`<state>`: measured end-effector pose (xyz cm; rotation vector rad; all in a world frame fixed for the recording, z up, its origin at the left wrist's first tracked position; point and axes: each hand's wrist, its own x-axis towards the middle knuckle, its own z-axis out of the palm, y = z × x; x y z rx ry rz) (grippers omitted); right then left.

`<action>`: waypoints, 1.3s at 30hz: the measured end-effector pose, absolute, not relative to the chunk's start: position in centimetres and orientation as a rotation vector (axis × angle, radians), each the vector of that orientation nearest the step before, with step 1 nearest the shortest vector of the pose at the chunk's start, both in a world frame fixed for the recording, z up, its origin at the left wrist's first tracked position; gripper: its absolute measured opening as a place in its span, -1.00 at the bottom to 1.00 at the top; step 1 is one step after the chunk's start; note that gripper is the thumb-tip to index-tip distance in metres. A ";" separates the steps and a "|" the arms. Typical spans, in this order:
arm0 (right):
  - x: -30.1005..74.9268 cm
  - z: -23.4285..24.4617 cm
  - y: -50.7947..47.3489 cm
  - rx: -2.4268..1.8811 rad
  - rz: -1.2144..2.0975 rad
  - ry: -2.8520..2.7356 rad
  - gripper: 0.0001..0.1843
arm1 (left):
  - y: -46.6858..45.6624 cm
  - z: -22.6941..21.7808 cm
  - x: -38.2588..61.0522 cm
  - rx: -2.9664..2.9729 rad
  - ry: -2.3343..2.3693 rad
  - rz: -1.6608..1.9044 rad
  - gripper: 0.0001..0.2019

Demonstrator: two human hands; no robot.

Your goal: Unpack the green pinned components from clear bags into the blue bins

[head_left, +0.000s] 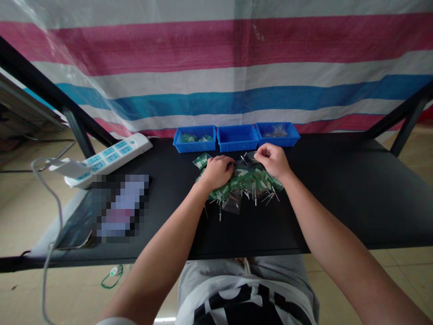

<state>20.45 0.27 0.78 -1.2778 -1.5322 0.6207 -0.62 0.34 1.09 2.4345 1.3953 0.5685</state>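
A loose pile of small green packets (223, 193) mixed with thin metal rivets (255, 194) lies on the black table in front of me. My left hand (218, 172) rests on the pile's left side, fingers curled; what they hold, if anything, is hidden. At the pile's far right edge, my right hand (273, 161) pinches what looks like a small clear plastic bag (251, 155). Near its fingertips, a few rivets stick up from the heap. One green packet (202, 160) lies just beyond my left hand.
Behind the pile stand three blue bins: the left bin (194, 147) holds green packets, the middle bin (238, 146) shows a bare floor, the right bin (279, 141) holds clear packets. A white power strip (135, 146) and a blurred-out, phone-like object (123, 205) lie at left.
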 end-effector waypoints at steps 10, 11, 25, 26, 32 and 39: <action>18.9 1.3 -0.4 -1.044 1.039 -1.387 -0.68 | -1.0 2.6 0.1 2.312 1.286 0.905 -0.69; 18.7 1.3 -0.5 -1.023 1.058 -1.395 -0.67 | -1.0 2.6 0.1 2.280 1.244 0.951 -0.72; 18.7 1.8 -1.1 -0.914 0.979 -1.592 -0.83 | -0.5 1.7 -0.2 2.181 1.088 1.283 -0.80; 18.7 1.8 -1.1 -0.917 0.966 -1.606 -0.84 | -0.5 1.7 -0.2 2.177 1.091 1.282 -0.80; 18.7 1.7 -1.1 -0.961 0.877 -1.628 -0.89 | -0.5 1.8 -0.2 2.148 1.097 1.258 -0.79; 18.4 1.5 -1.1 -0.988 0.894 -1.552 -0.86 | -0.7 1.9 -0.1 2.034 1.042 1.237 -0.89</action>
